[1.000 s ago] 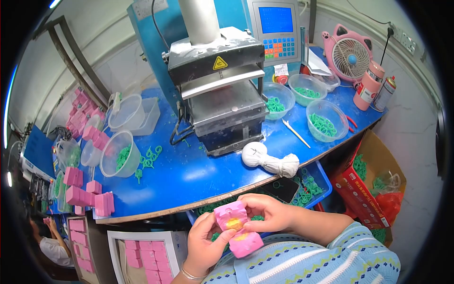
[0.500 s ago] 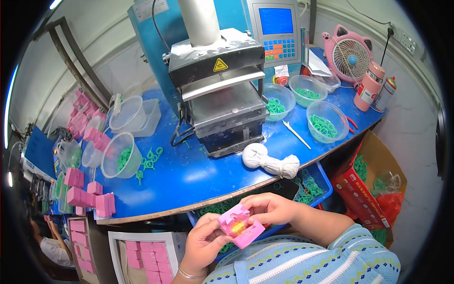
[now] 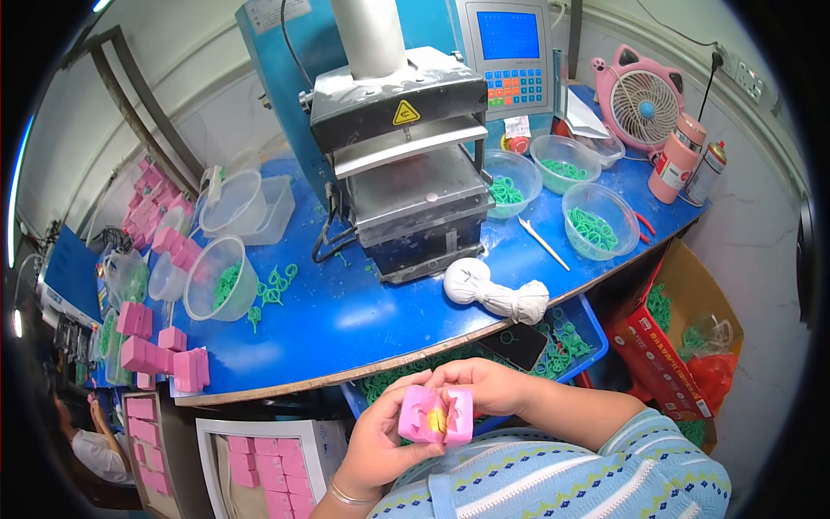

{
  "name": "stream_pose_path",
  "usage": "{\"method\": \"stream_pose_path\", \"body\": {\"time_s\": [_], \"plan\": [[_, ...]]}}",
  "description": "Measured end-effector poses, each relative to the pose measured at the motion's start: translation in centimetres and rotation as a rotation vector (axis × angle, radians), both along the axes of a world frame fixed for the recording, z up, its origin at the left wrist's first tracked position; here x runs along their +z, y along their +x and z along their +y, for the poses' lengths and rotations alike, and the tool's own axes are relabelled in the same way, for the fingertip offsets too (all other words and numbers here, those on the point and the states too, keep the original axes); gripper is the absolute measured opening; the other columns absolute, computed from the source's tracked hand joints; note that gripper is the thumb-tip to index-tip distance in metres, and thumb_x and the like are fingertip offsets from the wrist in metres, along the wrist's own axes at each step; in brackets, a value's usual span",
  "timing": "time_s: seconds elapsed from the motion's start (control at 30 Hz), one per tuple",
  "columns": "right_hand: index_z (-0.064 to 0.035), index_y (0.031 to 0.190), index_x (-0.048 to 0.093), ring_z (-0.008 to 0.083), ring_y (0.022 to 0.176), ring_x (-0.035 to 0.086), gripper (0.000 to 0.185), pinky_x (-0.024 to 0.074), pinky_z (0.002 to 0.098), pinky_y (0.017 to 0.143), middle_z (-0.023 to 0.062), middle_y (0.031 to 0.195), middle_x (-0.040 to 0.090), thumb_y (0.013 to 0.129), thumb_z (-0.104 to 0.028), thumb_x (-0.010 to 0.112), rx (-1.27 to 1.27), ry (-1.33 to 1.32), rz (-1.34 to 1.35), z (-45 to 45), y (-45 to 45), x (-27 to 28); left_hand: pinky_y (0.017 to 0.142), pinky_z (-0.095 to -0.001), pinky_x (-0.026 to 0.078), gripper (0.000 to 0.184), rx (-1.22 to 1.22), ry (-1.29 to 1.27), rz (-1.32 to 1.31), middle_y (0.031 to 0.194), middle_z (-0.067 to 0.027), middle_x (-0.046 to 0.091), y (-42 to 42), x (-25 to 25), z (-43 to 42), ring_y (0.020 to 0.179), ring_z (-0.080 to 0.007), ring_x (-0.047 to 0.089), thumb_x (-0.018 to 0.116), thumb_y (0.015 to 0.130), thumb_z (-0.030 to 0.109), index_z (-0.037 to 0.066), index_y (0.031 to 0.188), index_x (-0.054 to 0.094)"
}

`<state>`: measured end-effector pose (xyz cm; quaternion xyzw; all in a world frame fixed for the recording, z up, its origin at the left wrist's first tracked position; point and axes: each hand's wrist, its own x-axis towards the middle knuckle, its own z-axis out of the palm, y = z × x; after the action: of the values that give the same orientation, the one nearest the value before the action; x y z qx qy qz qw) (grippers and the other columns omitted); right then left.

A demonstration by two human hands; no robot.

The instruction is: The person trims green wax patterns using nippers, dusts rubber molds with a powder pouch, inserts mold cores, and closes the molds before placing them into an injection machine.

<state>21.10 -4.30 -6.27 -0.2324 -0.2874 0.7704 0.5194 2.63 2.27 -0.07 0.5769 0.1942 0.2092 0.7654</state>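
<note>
A pink block-shaped mould (image 3: 418, 418), apparently rubber, sits between both hands near my body, parted along the middle. Yellow material (image 3: 437, 421) shows in the gap between its jagged inner faces. My left hand (image 3: 379, 441) grips the left half, the thumb along its lower edge. Behind the right half, my right hand (image 3: 484, 386) holds on, its fingertips partly hidden by the block. Just beyond the hands lies a blue tray (image 3: 591, 339) of green ring-shaped pieces, with a dark phone (image 3: 516, 346) resting on it.
A press machine (image 3: 419, 203) stands on the blue table (image 3: 346, 333), with a white cloth bundle (image 3: 494, 292) before it. Clear bowls (image 3: 600, 221) of green pieces flank it. Pink blocks (image 3: 149, 355) sit at left; a red carton (image 3: 666, 346) is at right. Another person (image 3: 99, 454) is far left.
Both hands have turned the pink mould so its gap now faces up toward me. The two halves look more upright, side by side. The right hand has shifted slightly left and behind the block.
</note>
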Motion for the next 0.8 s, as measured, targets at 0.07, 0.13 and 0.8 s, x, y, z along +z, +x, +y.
{"method": "stream_pose_path", "body": {"time_s": [0.07,0.13,0.8], "plan": [[-0.0006,0.11,0.052,0.0115,0.09,0.058,0.024,0.0472,0.0265,0.078,0.0069,0.101,0.059,0.092,-0.017,0.051,-0.026,0.027,-0.088,-0.1,0.2,0.2,0.098,-0.0336,0.036,0.063,-0.005,0.015,-0.01,0.122,-0.0112,0.047,-0.3,-0.5,0.3,0.114,-0.0189,0.046,0.081,0.062,0.005,0.001,0.117,0.05],[-0.0008,0.112,0.049,0.0138,0.085,0.059,0.027,0.0495,0.0277,0.074,0.008,0.099,0.059,0.093,-0.019,0.051,-0.081,0.037,-0.174,-0.2,0.3,1.2,0.096,-0.0333,0.038,0.065,-0.01,0.03,-0.021,0.121,-0.0113,0.048,-0.5,-0.7,0.3,0.111,-0.0182,0.048,0.081,0.062,0.003,0.001,0.118,0.048],[0.0022,0.122,0.043,0.0294,0.098,0.053,0.065,0.0451,0.0356,0.081,0.0176,0.11,0.049,0.075,-0.033,0.07,-0.339,0.582,-1.088,-0.9,-1.1,5.0,0.083,-0.0302,0.044,0.096,0.262,0.762,0.053,0.105,-0.0085,0.046,0.4,-2.7,0.2,0.093,-0.0173,0.052,0.089,0.045,0.037,0.006,0.115,0.033]]}}
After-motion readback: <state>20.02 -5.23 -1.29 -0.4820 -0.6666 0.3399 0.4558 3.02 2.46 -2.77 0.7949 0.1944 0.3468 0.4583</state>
